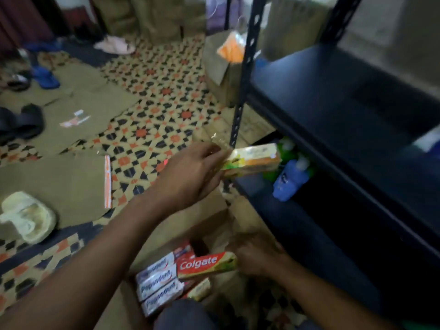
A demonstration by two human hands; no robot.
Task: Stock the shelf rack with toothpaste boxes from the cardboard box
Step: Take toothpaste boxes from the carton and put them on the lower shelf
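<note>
Early in the stocking, to judge by the shelf rack [333, 96]; no toothpaste visibly set down on it yet; on the upper shelf board [309, 75], nothing recognisable as toothpaste; on the lower shelf [252, 188], only a blue bottle [289, 181] and some green bottles [288, 145] further back. Gripped at one end by the left hand [190, 172], fingers curled round it, a yellow-and-orange toothpaste box [253, 159]; held roughly level in the air, just past the rack's front post [247, 63], over the front of the lower shelf, not yet resting on it. Held at its right end by the right hand [259, 256], fingers wrapped round, a red Colgate box [207, 264]; lying across the top of the open cardboard box [181, 225] on the floor, apparently about to be lifted out. Beside it in the carton, several white Pepsodent boxes [157, 281] packed side by side, plus at least one more pale box; depth of the pile beyond telling. Two boxes in hand, none placed as far as can be seen, a good share of the carton left to move.
</note>
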